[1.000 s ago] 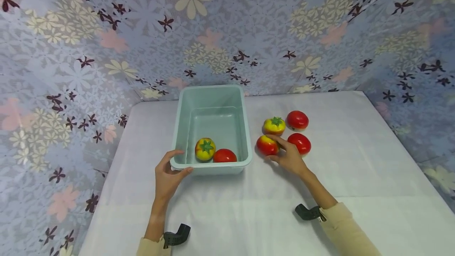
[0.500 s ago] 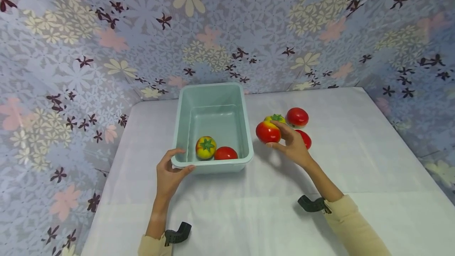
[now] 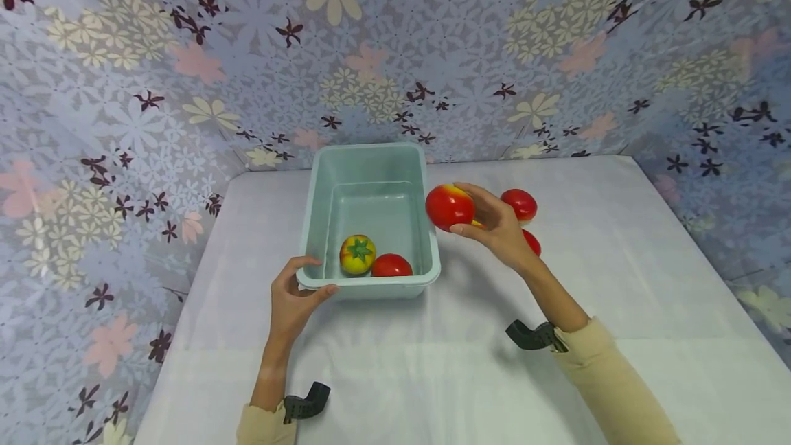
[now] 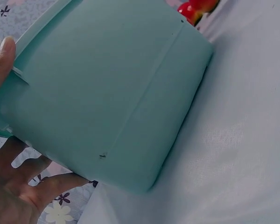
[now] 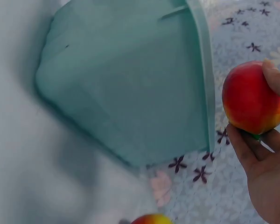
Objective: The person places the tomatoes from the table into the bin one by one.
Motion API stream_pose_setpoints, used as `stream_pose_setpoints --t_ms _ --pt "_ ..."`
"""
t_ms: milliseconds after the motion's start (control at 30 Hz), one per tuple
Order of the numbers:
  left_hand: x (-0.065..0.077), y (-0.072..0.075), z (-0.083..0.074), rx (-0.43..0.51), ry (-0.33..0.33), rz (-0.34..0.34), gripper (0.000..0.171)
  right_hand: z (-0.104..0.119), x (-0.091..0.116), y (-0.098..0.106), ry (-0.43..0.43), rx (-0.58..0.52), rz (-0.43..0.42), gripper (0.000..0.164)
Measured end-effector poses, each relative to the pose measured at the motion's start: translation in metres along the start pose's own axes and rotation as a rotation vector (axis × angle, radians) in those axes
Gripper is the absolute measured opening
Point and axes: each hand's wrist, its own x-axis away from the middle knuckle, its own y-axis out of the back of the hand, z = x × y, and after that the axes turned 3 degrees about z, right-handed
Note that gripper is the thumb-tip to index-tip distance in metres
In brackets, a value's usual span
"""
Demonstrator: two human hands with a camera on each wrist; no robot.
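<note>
A pale green plastic bin [image 3: 371, 208] stands on the table. My left hand [image 3: 292, 304] grips its near left corner, thumb outside the wall; the left wrist view shows the thumb [image 4: 2, 63] at the rim. Inside the bin lie a yellow toy tomato [image 3: 358, 255] with a green leaf top and a red toy tomato [image 3: 392, 266]. My right hand [image 3: 505, 233] holds a red-and-yellow toy tomato [image 3: 450, 208] between thumb and fingers, raised beside the bin's right rim. In the right wrist view, this held tomato [image 5: 251, 100] shows a bit of green underneath.
Right of the bin, two red toy tomatoes [image 3: 520, 204] lie on the white-covered table [image 3: 618, 259], one partly behind my right hand. Another yellowish one is mostly hidden by that hand. A flower-patterned backdrop [image 3: 395, 53] rises behind the table.
My right hand has lifted the red-and-yellow toy tomato off the table and carried it up and left to the bin's right rim. The left hand has stayed on the bin's corner.
</note>
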Motion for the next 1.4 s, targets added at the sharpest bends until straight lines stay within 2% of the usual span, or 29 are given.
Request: stream_pose_setpoints --t_ms 133,333,533,867,1167,1400 --pt "0.000 0.000 0.001 -0.002 -0.013 0.005 0.044 0.009 -0.011 -0.009 -0.021 -0.014 0.032 0.064" --pt "0.001 0.000 0.004 0.002 -0.030 0.009 0.044 0.009 -0.026 -0.021 0.016 -0.041 0.107 0.064" --pt "0.001 0.000 0.006 0.007 -0.031 0.014 0.046 0.006 -0.034 -0.030 0.034 -0.035 0.126 0.063" --pt "0.002 0.000 0.005 0.015 -0.028 0.006 0.045 0.000 -0.036 -0.038 0.040 0.008 0.122 0.064" --pt "0.001 -0.003 0.001 0.003 0.012 -0.008 0.046 -0.004 -0.034 -0.041 0.027 0.025 0.117 0.064" --pt "0.002 -0.005 -0.015 0.006 -0.006 -0.010 0.044 -0.006 -0.034 -0.041 0.063 0.017 0.145 0.064"
